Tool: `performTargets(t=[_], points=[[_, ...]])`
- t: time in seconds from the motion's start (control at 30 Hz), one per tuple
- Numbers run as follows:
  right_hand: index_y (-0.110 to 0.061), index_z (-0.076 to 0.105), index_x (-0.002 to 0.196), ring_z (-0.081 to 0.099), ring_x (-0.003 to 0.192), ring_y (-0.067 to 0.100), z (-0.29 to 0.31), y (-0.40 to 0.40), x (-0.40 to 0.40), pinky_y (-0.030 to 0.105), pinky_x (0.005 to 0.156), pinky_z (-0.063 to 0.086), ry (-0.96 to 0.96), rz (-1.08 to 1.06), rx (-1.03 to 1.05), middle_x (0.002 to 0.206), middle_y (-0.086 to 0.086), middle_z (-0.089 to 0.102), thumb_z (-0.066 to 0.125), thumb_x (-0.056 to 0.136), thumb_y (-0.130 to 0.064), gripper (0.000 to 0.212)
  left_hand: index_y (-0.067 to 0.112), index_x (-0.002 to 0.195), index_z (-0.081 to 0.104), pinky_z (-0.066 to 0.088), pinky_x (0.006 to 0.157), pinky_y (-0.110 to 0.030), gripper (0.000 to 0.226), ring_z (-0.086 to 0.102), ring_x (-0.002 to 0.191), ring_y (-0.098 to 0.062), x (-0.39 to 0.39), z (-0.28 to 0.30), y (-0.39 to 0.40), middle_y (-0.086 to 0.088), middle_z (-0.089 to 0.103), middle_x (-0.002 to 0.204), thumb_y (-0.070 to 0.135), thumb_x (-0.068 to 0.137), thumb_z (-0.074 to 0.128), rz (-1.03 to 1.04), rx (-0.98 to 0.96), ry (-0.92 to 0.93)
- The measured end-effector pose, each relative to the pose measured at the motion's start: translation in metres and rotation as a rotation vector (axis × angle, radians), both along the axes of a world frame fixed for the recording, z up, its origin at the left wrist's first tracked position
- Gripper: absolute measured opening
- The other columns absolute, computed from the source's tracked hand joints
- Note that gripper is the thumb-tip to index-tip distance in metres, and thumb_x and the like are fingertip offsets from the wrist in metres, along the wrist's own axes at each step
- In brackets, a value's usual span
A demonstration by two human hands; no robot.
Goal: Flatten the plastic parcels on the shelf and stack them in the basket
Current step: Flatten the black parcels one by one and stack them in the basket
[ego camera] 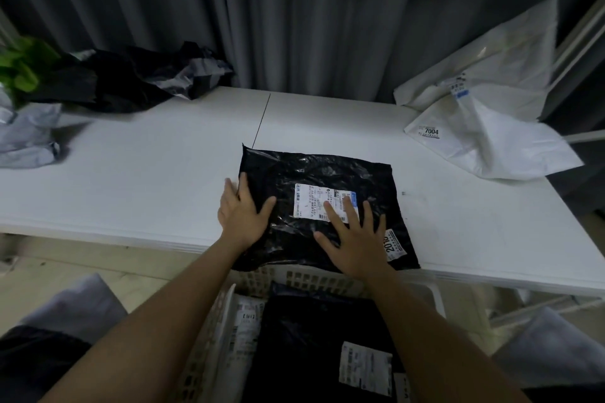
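A black plastic parcel with a white shipping label lies flat on the white shelf, its near edge hanging over the front. My left hand presses flat on the parcel's left edge, fingers spread. My right hand presses flat on its right half, fingertips on the label. Just below the shelf edge stands a white lattice basket holding flattened parcels, a black one on top.
Crumpled black parcels lie at the shelf's back left beside a green item. A crumpled grey parcel sits at the left edge. White parcels are piled at the back right. A grey curtain hangs behind.
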State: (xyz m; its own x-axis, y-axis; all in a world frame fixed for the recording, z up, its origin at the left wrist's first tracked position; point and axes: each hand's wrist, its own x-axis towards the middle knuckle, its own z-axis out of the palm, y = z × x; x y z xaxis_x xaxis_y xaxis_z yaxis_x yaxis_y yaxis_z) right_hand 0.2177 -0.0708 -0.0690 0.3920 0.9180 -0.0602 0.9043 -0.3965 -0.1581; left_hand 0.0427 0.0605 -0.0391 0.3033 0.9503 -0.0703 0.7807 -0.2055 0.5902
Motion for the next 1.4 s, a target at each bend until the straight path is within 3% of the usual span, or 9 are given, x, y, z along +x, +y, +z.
performTargets(t=[0.13, 0.33, 0.47, 0.57, 0.73, 0.87, 1.1, 1.3, 1.4], points=[[-0.051, -0.003, 0.148, -0.011, 0.147, 0.032, 0.004, -0.022, -0.010, 0.060, 0.113, -0.007, 0.037, -0.017, -0.019, 0.161, -0.005, -0.009, -0.005, 0.070, -0.085, 0.085, 0.008, 0.151, 0.003, 0.027, 0.107, -0.052, 0.092, 0.029, 0.134, -0.042, 0.003, 0.012, 0.005, -0.022, 0.030, 0.148, 0.050, 0.089, 0.057, 0.072, -0.106, 0.049], [-0.048, 0.014, 0.149, -0.002, 0.147, 0.031, 0.008, -0.061, -0.023, 0.057, 0.113, -0.008, 0.039, -0.020, 0.049, 0.161, -0.003, 0.007, -0.016, 0.068, -0.085, 0.093, -0.001, 0.128, 0.042, 0.045, 0.094, -0.038, 0.064, 0.055, 0.115, -0.033, 0.001, 0.018, -0.014, -0.017, 0.056, 0.125, 0.018, 0.079, 0.077, 0.123, -0.312, -0.276], [-0.035, 0.046, 0.136, 0.021, 0.140, 0.032, 0.017, -0.075, -0.031, 0.054, 0.112, -0.001, 0.113, -0.106, 0.141, 0.149, 0.003, 0.034, 0.014, 0.080, -0.073, 0.074, 0.002, 0.117, 0.060, 0.049, 0.081, -0.032, 0.037, 0.064, 0.092, -0.025, -0.013, 0.028, -0.040, -0.015, 0.066, 0.111, 0.000, 0.081, 0.070, 0.118, -0.544, -0.578], [-0.028, 0.041, 0.140, 0.024, 0.137, 0.031, 0.032, -0.080, -0.031, 0.051, 0.114, 0.008, 0.131, -0.152, 0.244, 0.149, 0.007, 0.032, 0.040, 0.084, -0.057, 0.064, 0.008, 0.118, 0.060, 0.052, 0.079, -0.031, 0.037, 0.066, 0.092, -0.023, -0.028, 0.038, -0.056, -0.010, 0.068, 0.110, -0.002, 0.084, 0.066, 0.038, -0.632, -0.677], [-0.031, 0.006, 0.153, 0.003, 0.146, 0.025, 0.058, -0.100, -0.025, 0.047, 0.116, 0.009, 0.489, -0.371, 0.514, 0.160, 0.006, 0.003, 0.075, 0.075, -0.050, 0.106, 0.009, 0.112, 0.064, 0.052, 0.089, -0.037, 0.031, 0.067, 0.092, -0.025, -0.057, 0.048, -0.078, -0.010, 0.071, 0.105, -0.005, 0.085, 0.063, -0.213, -0.701, -0.617], [-0.030, -0.004, 0.153, 0.009, 0.147, 0.020, 0.046, -0.138, -0.026, 0.048, 0.117, 0.020, 0.925, -0.534, 0.621, 0.160, -0.005, 0.003, 0.082, 0.064, -0.047, 0.125, 0.011, 0.103, 0.066, 0.055, 0.080, -0.032, 0.024, 0.069, 0.083, -0.021, -0.075, 0.047, -0.089, -0.007, 0.073, 0.093, -0.005, 0.086, 0.060, -0.253, -0.762, -0.630], [-0.016, 0.063, 0.119, 0.065, 0.105, 0.029, 0.001, -0.170, -0.033, 0.047, 0.096, 0.050, 1.521, -0.739, 0.267, 0.122, 0.009, 0.066, 0.089, 0.055, -0.034, 0.071, 0.007, 0.106, 0.066, 0.053, 0.087, -0.036, 0.027, 0.066, 0.086, -0.026, -0.080, 0.020, -0.103, -0.009, 0.072, 0.092, -0.003, 0.081, 0.066, -0.085, -0.849, -0.625], [-0.002, 0.060, 0.121, 0.062, 0.105, 0.032, -0.003, -0.176, -0.046, 0.038, 0.083, 0.048, 1.262, -0.823, 0.133, 0.121, 0.014, 0.063, 0.076, 0.082, -0.019, 0.046, 0.005, 0.117, 0.061, 0.048, 0.087, -0.031, 0.037, 0.062, 0.098, -0.027, -0.080, -0.028, -0.117, -0.015, 0.065, 0.111, 0.000, 0.081, 0.068, -0.045, -0.721, -0.295], [0.002, 0.048, 0.134, 0.050, 0.124, 0.035, -0.018, -0.176, -0.048, 0.043, 0.101, 0.043, 1.244, -0.852, 0.110, 0.139, 0.017, 0.050, 0.070, 0.086, -0.006, 0.053, 0.007, 0.119, 0.055, 0.051, 0.084, -0.034, 0.045, 0.061, 0.097, -0.031, -0.079, -0.054, -0.131, -0.018, 0.062, 0.111, 0.001, 0.076, 0.065, -0.058, -0.731, -0.124]])
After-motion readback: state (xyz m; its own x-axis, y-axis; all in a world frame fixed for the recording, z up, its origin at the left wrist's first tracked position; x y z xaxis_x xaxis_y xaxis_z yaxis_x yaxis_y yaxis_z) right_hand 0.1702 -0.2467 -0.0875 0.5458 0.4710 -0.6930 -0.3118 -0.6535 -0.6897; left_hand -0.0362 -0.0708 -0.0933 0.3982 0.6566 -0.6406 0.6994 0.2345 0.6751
